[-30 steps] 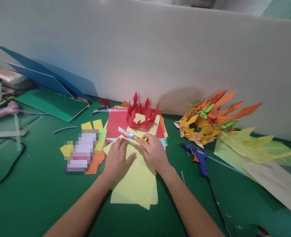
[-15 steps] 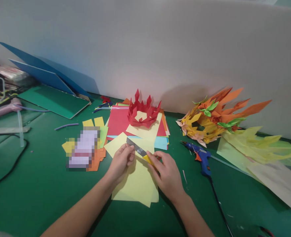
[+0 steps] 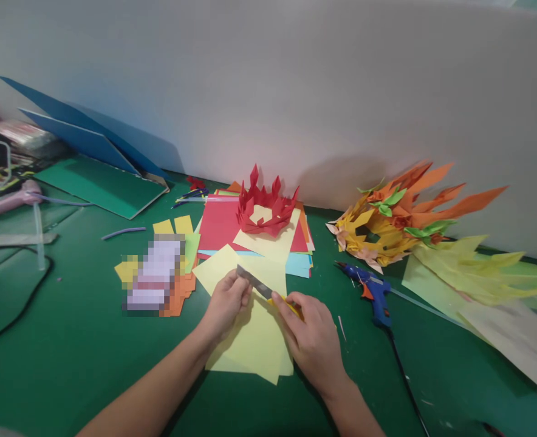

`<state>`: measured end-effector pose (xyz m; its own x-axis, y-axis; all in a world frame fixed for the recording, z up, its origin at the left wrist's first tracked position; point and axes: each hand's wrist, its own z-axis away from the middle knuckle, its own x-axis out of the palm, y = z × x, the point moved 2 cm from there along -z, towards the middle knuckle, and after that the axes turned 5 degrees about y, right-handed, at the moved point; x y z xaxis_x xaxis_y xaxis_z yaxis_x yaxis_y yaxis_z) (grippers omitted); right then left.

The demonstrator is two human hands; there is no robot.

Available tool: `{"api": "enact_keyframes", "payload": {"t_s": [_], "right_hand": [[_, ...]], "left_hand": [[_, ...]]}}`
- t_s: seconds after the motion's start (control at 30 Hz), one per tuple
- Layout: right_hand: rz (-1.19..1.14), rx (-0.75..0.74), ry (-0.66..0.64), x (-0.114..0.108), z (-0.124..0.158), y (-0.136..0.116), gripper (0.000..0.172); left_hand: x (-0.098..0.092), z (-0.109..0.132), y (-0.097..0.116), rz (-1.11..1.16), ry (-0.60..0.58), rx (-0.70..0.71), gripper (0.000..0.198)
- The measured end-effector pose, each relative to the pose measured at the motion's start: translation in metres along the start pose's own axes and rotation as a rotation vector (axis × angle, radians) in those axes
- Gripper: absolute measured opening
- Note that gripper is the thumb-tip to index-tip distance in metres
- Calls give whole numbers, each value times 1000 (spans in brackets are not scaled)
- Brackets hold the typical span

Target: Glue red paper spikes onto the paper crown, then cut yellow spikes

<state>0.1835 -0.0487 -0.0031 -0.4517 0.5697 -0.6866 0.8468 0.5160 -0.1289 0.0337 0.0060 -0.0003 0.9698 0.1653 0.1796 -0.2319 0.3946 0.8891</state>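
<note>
My right hand [image 3: 311, 334] is closed round the yellow handle of a utility knife [image 3: 260, 286], its grey blade slid far out and pointing up to the left. At the tip end of the blade is my left hand [image 3: 227, 300], fingers curled together; whether they pinch the blade or something small is hidden. Below both hands lie overlapping pale yellow paper sheets [image 3: 250, 352]. A red paper crown [image 3: 268, 212] stands just beyond, on a stack of coloured paper [image 3: 218, 224].
To the right lie a blue glue gun [image 3: 373, 294] with its cord, an orange and yellow paper crown [image 3: 387, 230] and a pale green paper crown [image 3: 482, 273]. Leftward are a pixelated object [image 3: 154, 273], paper pieces [image 3: 181, 303], a pink glue gun [image 3: 13, 199] and blue boards [image 3: 81, 142].
The knife blade has shifted slightly down and to the right with my right hand. My left fingers stay close to its tip.
</note>
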Motion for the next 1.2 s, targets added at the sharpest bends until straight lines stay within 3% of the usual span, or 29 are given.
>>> {"api": "enact_keyframes", "payload": {"t_s": [0.27, 0.5, 0.67, 0.8, 0.87, 1.03, 1.1, 1.2], "right_hand": [[5, 10, -1, -2, 4, 1, 36], [-56, 59, -78, 3, 7, 5, 43], [-55, 81, -77, 1, 4, 8, 44], [-11, 89, -77, -3, 4, 12, 44], [37, 116, -81, -4, 6, 13, 42], [72, 119, -56, -4, 7, 9, 42], [21, 130, -68, -3, 6, 8, 41], [-32, 149, -83, -2, 5, 9, 40]], "left_hand": [[0, -2, -3, -42, -34, 36, 11], [0, 1, -4, -55, -83, 79, 14], [-8, -6, -3, -107, 0, 149, 18], [-17, -10, 6, -129, 127, 327, 19], [-18, -8, 9, -141, 151, 343, 23], [-6, 1, 8, -132, -57, 127, 33], [-3, 3, 8, -131, -80, 128, 31], [-5, 1, 8, -153, -26, 211, 26]]}}
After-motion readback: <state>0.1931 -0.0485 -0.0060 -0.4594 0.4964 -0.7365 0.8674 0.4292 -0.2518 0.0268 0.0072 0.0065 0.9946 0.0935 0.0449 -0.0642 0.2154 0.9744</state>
